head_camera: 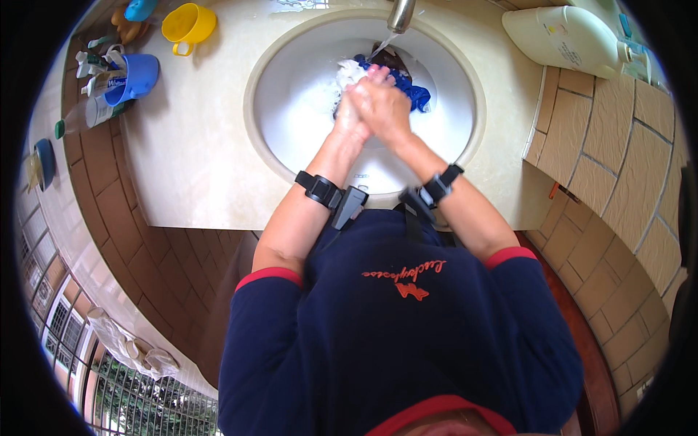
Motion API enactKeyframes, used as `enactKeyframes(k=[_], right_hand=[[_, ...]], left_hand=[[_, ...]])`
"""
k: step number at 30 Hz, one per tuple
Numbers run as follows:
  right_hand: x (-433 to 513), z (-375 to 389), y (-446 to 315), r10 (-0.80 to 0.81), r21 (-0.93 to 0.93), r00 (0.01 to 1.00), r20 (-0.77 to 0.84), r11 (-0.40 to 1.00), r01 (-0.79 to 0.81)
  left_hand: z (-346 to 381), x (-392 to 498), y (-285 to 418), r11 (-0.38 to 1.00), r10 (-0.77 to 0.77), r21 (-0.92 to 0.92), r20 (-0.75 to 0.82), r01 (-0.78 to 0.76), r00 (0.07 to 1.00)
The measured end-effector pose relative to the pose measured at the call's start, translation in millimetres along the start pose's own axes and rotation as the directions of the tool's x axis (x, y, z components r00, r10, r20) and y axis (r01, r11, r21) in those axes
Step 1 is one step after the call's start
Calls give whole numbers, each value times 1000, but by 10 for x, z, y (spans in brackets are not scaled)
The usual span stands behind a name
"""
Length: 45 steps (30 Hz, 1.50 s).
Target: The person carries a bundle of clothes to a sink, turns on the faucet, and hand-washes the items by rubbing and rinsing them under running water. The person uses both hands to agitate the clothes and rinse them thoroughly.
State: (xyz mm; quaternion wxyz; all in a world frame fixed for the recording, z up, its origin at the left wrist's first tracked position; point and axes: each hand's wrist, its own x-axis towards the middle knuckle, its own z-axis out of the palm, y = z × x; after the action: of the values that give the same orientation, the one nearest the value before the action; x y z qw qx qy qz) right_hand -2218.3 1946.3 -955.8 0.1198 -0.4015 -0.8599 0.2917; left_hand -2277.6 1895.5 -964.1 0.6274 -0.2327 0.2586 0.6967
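Note:
Both of my hands are pressed together over the white oval washbasin (447, 128), just below the metal faucet (401, 16), from which water runs. My left hand (351, 111) lies at the left, partly under my right hand (381, 98), which overlaps it. Beneath and beyond them lie blue cloth (419, 97), white cloth or foam (350, 72) and something dark brown (390, 57). Whether anything is held between the palms is hidden. White suds show at the left of the hands.
On the counter (191, 163) a yellow cup (188, 24) and a blue cup (143, 76) with tubes stand at the left. A large pale jug (564, 41) lies at the right rear, beside a tiled ledge (616, 125). A bottle with a green cap (60, 129) is at the far left.

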Motion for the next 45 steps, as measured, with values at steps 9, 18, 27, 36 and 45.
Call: enactKeyframes(k=[9,18,27,36,45], right_hand=[[90,-5,29,162,143,987,-4,977,-160],[87,11,-43,147,141,989,-25,980,-142],[169,95,351,192,223,937,-292,966,-129],[-53,-131,92,298,837,954,-24,527,-144],[106,-275,-168,94,199,986,-137,978,-65]], left_hand=[[1,-40,7,999,-32,19,8,32,999],[-94,-94,90,996,-77,45,-6,77,997],[-43,-182,130,976,-198,-85,46,201,979],[68,-35,222,872,261,440,-44,-216,964],[-19,-7,0,955,87,293,-136,-44,987]])
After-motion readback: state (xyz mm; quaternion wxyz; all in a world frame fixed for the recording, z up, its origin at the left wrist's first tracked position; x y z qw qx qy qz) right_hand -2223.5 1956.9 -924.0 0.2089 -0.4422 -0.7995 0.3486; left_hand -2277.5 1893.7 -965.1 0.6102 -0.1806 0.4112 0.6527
